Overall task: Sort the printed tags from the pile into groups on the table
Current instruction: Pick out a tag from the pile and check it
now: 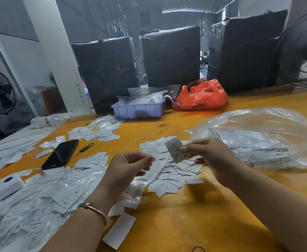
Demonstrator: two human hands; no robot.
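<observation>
My right hand point(209, 157) pinches a small stack of white printed tags point(175, 150) marked XS, held up above the middle pile of tags point(169, 177). My left hand point(127, 168) hovers just left of it with curled fingers closing on a long white strip point(153, 160) that hangs down over the pile. A big spread of loose tags point(39, 199) covers the table's left side. Another group of tags point(98, 130) lies farther back on the orange table point(185, 224).
A black phone point(60, 154) with a strap lies left of centre. A white box point(1, 188) sits at the left edge. A large clear plastic bag point(261, 140) lies to the right. Behind stand a lilac tray point(138, 110), a red bag point(201, 96) and black wrapped bundles point(170, 55).
</observation>
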